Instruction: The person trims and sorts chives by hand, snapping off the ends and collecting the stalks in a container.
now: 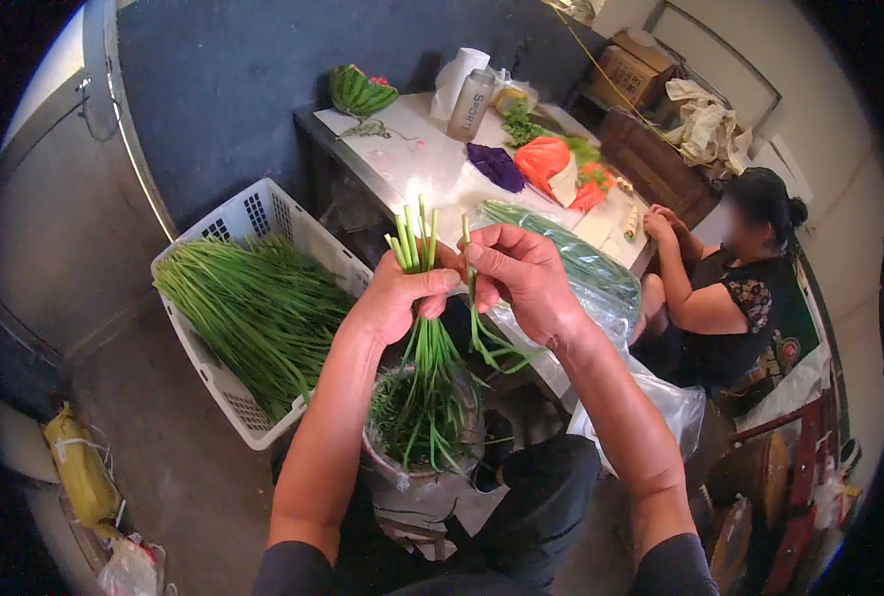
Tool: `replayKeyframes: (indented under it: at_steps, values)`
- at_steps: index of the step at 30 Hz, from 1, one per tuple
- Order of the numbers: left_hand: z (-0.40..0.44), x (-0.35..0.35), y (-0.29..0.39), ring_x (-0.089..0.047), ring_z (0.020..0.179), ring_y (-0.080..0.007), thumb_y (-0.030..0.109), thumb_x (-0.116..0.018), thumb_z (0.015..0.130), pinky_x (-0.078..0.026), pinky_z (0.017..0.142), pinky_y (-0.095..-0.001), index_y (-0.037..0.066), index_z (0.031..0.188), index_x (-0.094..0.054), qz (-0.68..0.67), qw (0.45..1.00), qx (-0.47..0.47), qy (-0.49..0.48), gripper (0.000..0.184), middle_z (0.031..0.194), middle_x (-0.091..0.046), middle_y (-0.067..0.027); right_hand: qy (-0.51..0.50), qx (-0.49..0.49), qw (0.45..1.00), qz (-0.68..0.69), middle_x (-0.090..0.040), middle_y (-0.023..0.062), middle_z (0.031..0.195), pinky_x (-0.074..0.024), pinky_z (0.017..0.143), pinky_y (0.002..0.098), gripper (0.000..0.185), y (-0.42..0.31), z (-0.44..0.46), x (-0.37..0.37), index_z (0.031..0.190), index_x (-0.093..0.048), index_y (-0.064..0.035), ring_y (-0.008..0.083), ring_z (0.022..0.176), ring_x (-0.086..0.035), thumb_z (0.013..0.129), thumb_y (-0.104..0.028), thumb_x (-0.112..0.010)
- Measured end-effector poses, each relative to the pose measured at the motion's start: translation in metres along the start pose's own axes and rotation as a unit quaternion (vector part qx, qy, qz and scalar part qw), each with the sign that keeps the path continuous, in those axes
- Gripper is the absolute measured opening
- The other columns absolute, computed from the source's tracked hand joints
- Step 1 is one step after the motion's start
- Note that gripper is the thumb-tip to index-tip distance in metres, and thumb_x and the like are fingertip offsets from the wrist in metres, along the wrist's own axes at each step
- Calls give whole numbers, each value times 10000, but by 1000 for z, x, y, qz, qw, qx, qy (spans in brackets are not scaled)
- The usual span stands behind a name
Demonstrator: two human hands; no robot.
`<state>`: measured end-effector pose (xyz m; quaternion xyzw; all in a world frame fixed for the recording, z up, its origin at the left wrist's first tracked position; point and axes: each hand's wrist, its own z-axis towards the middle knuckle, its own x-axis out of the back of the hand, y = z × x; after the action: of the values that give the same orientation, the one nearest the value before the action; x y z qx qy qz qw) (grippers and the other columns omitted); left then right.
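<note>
My left hand (pixel 402 296) is closed around a small bunch of chives (pixel 424 358), pale cut ends up and thin green leaves hanging down. Beside it, my right hand (pixel 523 278) pinches a thin chive stalk (pixel 474 323) between thumb and fingers, its leaves drooping toward the right. Below both hands stands a bucket (pixel 387 465) with loose green leaves in it. At the left, a white plastic crate (pixel 195 338) holds a large heap of long chives (pixel 258 308). More long greens lie in a clear plastic bag (pixel 576 260) on the table's near side.
On the white table (pixel 417 124) are a cut watermelon (pixel 360 91), a sports bottle (pixel 471 104), a purple cloth (pixel 496 167) and orange bags (pixel 546 164). A person (pixel 725 288) sits at the right. A yellow sack (pixel 82 467) lies by the left wall.
</note>
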<state>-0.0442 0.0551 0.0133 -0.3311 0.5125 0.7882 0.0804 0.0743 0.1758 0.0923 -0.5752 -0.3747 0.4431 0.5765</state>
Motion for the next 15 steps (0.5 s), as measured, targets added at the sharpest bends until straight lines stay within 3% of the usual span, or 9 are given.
replayKeyframes:
  at_steps: [10,15]
  values:
    - [-4,-5,0,-459,476,-71,80,-764,745,-347,424,-221,25,866,-640,50,998,-1,38,182,661,-570,-2,33,27,997,-63,-637,43,775,-414,453,201,151,3,0,-9,944,-618,16,68,518,-523,874,-102,-681]
    - [-5,1,7,-455,472,-72,69,-708,773,-347,426,-223,8,845,-626,25,998,-17,59,125,693,-596,-24,44,28,998,-21,-641,37,819,-403,450,207,180,2,2,-12,933,-629,1,67,510,-508,910,-177,-646]
